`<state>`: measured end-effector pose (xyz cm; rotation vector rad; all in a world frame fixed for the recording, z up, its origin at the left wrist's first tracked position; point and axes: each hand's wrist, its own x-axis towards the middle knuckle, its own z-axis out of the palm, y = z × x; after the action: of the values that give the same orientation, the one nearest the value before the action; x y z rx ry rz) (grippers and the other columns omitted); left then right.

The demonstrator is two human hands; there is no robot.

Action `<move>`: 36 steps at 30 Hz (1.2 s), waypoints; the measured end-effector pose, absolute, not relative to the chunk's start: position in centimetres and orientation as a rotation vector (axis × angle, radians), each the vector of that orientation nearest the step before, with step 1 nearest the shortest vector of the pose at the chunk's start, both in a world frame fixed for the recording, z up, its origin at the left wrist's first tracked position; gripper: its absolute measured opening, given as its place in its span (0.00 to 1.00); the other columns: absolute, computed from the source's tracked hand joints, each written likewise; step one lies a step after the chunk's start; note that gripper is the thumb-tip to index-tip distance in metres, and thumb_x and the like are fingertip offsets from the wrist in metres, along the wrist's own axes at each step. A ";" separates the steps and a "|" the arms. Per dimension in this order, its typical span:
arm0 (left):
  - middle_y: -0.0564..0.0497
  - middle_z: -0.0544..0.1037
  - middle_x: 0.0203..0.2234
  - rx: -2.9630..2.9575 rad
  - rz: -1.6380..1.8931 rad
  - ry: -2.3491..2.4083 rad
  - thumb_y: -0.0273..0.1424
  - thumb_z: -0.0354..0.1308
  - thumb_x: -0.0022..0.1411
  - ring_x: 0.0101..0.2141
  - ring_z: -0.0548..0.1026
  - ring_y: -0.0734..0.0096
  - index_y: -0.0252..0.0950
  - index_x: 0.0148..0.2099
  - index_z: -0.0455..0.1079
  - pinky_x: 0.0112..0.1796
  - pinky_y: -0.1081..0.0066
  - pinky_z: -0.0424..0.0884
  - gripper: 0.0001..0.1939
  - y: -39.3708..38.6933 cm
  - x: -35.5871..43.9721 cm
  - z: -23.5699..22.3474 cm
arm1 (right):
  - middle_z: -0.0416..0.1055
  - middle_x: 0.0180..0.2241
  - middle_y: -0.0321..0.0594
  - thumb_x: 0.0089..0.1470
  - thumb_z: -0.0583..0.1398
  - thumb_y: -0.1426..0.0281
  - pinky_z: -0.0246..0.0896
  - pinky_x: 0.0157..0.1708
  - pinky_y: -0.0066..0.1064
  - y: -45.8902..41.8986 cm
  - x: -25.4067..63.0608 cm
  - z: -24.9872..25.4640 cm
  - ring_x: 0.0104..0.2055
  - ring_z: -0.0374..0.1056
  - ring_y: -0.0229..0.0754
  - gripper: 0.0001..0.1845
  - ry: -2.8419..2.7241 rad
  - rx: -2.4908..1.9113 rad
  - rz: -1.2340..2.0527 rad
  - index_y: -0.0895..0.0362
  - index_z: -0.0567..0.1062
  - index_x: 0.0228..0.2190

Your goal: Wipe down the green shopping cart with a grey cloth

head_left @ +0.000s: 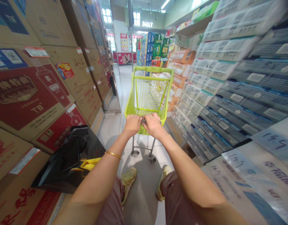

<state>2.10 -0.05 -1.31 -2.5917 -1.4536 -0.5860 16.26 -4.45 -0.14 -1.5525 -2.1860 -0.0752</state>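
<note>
Ahead of me stands a lime-green shopping cart (152,110) with a lattice basket and grey metal legs on casters. Both of my hands are on its near handle bar, side by side. My left hand (134,123) curls over the bar, with a gold bangle (113,154) on that forearm. My right hand (153,122) wraps the bar just beside it. A short grey piece of the handle (144,120) shows between the hands; the rest of the grip is hidden under the fingers. No goods can be made out in the basket.
Stacked cartons (24,90) line the left side, with a black bag (73,156) in front of them. White tissue packs (214,62) and dark packaged goods (230,109) are piled on the right. A tiled aisle (126,81) runs ahead past green boxes (158,45).
</note>
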 end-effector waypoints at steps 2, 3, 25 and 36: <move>0.44 0.75 0.33 -2.601 -0.593 -1.441 0.32 0.37 0.67 0.38 0.69 0.61 0.34 0.37 0.68 0.40 0.62 0.58 0.18 0.0 1.8 -1.3 | 0.68 0.47 0.49 0.55 0.54 0.67 0.51 0.45 0.42 -4.3 16.1 -0.4 0.47 0.54 0.51 0.20 -2.192 -1.510 -0.090 0.58 0.66 0.50; 0.44 0.75 0.33 -2.611 -0.599 -1.430 0.33 0.37 0.67 0.38 0.69 0.61 0.34 0.37 0.68 0.40 0.62 0.58 0.18 0.0 1.6 -1.2 | 0.67 0.48 0.49 0.55 0.55 0.67 0.51 0.45 0.42 -4.3 16.2 -0.4 0.47 0.54 0.51 0.22 -2.201 -1.484 -0.096 0.58 0.65 0.51; 0.45 0.74 0.34 -2.630 -0.577 -1.444 0.31 0.38 0.67 0.38 0.68 0.62 0.35 0.37 0.68 0.42 0.61 0.58 0.17 -0.3 2.1 -1.2 | 0.67 0.46 0.48 0.55 0.55 0.69 0.52 0.44 0.39 -4.7 18.6 -0.4 0.46 0.57 0.49 0.20 -2.215 -1.524 -0.099 0.57 0.69 0.50; 0.46 0.74 0.34 -2.671 -0.598 -1.392 0.34 0.38 0.67 0.38 0.69 0.63 0.36 0.38 0.68 0.41 0.63 0.59 0.17 -0.2 1.2 -1.1 | 0.66 0.49 0.45 0.55 0.55 0.71 0.52 0.45 0.38 -4.6 18.8 -0.1 0.48 0.58 0.47 0.21 -2.291 -1.492 -0.096 0.54 0.67 0.52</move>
<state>1.22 -0.20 -1.09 -2.6711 -1.3918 -0.5982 18.85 -4.59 -0.09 -1.4924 -2.2914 -0.0959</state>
